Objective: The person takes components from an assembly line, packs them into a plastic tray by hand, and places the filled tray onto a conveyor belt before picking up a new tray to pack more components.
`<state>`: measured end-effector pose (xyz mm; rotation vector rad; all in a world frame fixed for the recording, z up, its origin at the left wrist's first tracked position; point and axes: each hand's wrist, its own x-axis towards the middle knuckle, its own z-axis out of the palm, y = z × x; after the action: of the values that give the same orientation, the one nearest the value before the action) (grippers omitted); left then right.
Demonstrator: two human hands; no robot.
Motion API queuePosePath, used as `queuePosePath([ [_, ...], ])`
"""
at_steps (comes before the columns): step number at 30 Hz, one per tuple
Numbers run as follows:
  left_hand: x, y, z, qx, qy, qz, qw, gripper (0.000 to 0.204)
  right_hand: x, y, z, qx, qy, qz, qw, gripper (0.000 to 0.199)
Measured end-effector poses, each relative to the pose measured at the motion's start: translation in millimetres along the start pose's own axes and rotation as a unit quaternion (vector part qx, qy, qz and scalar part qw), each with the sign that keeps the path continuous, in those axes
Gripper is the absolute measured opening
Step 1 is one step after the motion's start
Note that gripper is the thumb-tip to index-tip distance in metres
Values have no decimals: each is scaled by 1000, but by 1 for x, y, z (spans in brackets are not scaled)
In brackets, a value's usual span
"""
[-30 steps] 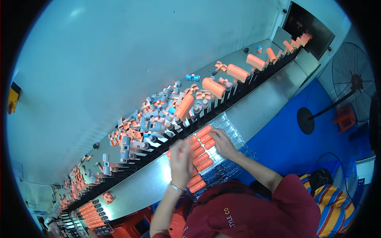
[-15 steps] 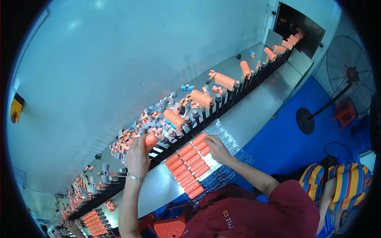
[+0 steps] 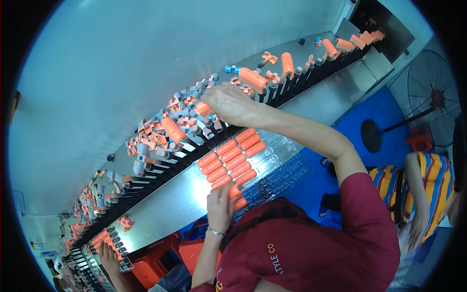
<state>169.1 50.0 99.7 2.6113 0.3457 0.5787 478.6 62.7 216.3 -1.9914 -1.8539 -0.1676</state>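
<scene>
Beyond the metal ledge, my right hand (image 3: 232, 103) reaches over the line of dark pegs. Its fingers are closed on an orange curved cover (image 3: 202, 109), partly hidden by the hand. My left hand (image 3: 220, 207) is at the near side of a clear plastic tray (image 3: 279, 146), its fingers around another orange cover (image 3: 235, 191). Rows of orange covers (image 3: 232, 159) lie in the tray. On the pegs beside my right hand, one cover (image 3: 173, 130) sits to the left and another (image 3: 253, 80) to the right.
Small grey and orange parts (image 3: 182, 104) are heaped behind the pegs (image 3: 210, 141). A co-worker's hand (image 3: 108, 258) touches a second tray at lower left. Red stools (image 3: 154, 258) stand by the ledge. A person in stripes (image 3: 435, 190) and a floor fan (image 3: 438, 97) are at right.
My left hand has come down from the pegs to the tray with an orange cover. My right hand has left the tray and closed on a cover at the pegs.
</scene>
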Motion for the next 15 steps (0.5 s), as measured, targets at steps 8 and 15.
queuePosePath([
  [8,-2,-7,74,-5,-104,94,990,59,-43,-65,1,13,283,-122,951,35],
  [15,-3,-12,73,20,-123,111,986,61,-205,-14,88,113,103,30,988,34],
])
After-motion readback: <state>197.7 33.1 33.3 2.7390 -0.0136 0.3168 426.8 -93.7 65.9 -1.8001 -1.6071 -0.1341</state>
